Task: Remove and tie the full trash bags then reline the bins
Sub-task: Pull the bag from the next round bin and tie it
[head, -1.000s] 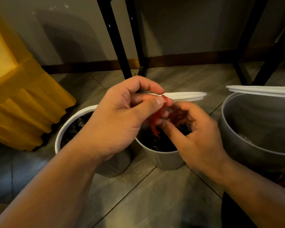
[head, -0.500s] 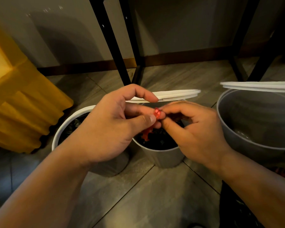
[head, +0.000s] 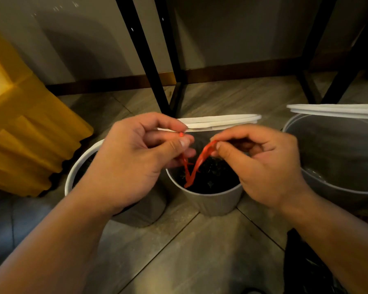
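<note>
A red drawstring (head: pixel 197 166) rises in a V from the black trash bag (head: pixel 212 179) inside the middle white bin (head: pixel 210 202). My left hand (head: pixel 136 166) pinches the left strand between thumb and fingers. My right hand (head: pixel 261 164) pinches the right strand at its top end. Both hands hover just above that bin, a little apart. The left white bin (head: pixel 77 166) also holds a black bag, mostly hidden behind my left hand. The right grey bin (head: pixel 336 158) shows a bare inside.
White lids (head: pixel 221 122) stand open behind the middle bin and the right bin. Black metal legs (head: pixel 145 56) rise from the tiled floor behind. A yellow cloth (head: pixel 26 132) hangs at the left. A dark bag (head: pixel 300 266) lies at the bottom right.
My hands were pressed together on the red drawstring; now they have pulled apart sideways, each holding one strand, so the string forms a V.
</note>
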Action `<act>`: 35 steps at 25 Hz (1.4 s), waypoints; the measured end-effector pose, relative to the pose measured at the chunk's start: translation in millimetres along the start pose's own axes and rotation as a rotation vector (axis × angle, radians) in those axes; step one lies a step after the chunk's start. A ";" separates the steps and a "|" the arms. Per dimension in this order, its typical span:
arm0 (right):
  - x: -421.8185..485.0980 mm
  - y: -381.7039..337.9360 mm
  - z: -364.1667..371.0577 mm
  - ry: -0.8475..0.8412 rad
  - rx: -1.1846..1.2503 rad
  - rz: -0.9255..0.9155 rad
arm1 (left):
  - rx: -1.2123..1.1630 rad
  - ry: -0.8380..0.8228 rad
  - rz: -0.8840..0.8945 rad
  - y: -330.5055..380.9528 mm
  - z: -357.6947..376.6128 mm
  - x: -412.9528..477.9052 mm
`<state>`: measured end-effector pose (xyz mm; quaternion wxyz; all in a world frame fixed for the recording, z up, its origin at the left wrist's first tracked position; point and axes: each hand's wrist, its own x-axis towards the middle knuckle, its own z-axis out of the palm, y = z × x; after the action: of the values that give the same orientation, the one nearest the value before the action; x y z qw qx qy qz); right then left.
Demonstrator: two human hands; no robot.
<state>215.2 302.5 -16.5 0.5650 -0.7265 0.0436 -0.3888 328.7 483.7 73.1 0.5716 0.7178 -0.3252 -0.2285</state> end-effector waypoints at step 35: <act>25.6 -37.4 -58.2 -0.079 0.070 0.010 | -0.049 -0.141 0.113 -16.0 22.1 16.1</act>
<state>183.2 257.2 32.2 0.5934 -0.7207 0.0113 -0.3581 327.5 459.3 52.9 0.5768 0.6660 -0.3990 -0.2539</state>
